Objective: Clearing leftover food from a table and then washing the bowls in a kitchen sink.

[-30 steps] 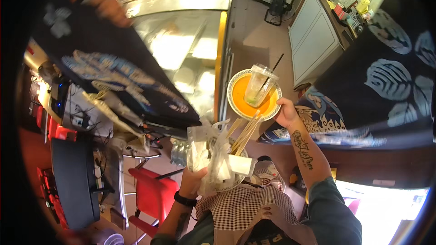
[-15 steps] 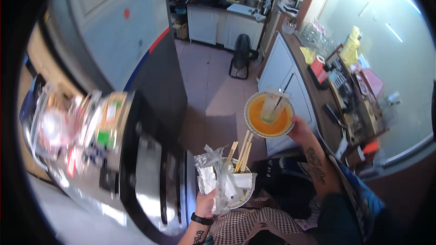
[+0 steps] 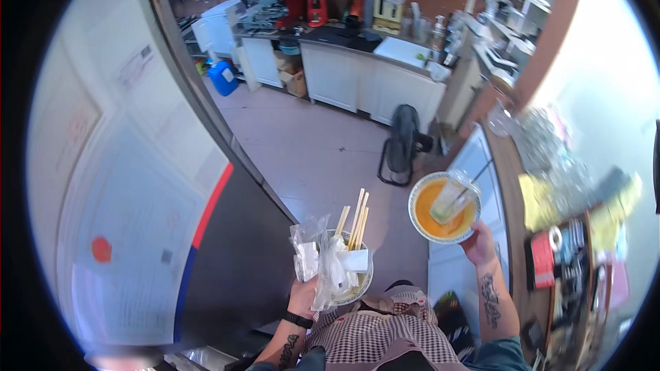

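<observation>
My left hand is closed on the near-left side of a patterned-rim bowl. In it are wooden chopsticks poking up, crumpled white tissues and clear plastic wrapping, some of it hanging over the rim by my fingers. Out to the right, my right hand grips the edge of a second bowl with a similar rim. Orange soup lies in that one, and a clear plastic cup with a dark straw leans tilted inside it. My right thumb and fingertips are partly hidden by the bowl.
A black floor fan stands ahead. Across the back runs a counter with white cabinets and a sink. To my right is a cluttered wooden counter; a dark-and-white panel rises at my left. A blue jug sits far left.
I have moved forward past the equipment on the left, and the view has lifted toward the back counter. Both bowls remain in my hands; the right one now appears farther right and lower.
</observation>
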Demonstrator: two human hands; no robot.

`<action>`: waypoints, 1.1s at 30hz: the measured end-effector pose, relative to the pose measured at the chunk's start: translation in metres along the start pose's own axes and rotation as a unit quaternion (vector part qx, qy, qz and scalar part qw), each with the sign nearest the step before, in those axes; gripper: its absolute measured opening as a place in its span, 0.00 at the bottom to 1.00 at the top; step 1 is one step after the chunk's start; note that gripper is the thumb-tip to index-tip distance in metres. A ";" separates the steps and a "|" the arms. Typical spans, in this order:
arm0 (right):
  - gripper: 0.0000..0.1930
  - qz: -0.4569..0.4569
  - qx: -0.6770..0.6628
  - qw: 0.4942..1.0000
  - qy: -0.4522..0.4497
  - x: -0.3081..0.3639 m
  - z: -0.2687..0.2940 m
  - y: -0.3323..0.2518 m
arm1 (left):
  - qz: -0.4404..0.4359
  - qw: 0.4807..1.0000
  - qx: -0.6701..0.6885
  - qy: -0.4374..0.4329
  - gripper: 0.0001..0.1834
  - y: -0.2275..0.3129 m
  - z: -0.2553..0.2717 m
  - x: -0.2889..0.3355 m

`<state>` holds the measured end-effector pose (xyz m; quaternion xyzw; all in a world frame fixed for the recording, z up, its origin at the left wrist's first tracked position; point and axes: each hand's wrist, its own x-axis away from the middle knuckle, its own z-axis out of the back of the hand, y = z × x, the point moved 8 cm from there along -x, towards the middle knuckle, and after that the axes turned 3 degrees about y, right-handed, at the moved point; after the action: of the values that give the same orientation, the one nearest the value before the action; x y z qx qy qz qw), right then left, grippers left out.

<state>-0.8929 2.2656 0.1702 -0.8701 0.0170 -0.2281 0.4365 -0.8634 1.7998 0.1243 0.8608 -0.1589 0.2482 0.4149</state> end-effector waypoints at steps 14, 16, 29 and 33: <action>0.38 -0.111 0.019 0.991 -0.073 -0.465 -0.218 -0.014 | -0.089 0.982 0.116 0.122 0.22 0.199 -0.067 -0.393; 0.37 -0.121 -0.009 0.986 -0.117 -0.528 -0.280 -0.014 | -0.109 0.972 0.178 0.108 0.21 0.234 -0.076 -0.431; 0.33 -0.191 0.015 0.960 -0.203 -0.900 -0.626 0.085 | -0.170 0.943 0.218 0.188 0.20 0.503 -0.018 -0.749; 0.30 -0.202 0.039 0.954 -0.220 -0.978 -0.747 0.135 | -0.226 0.923 0.243 0.194 0.18 0.617 0.023 -0.821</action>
<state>-2.0529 1.8438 0.0773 -0.8665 -0.2643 -0.1149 0.4075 -1.8315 1.4634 0.0453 0.8832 0.1886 0.3411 0.2607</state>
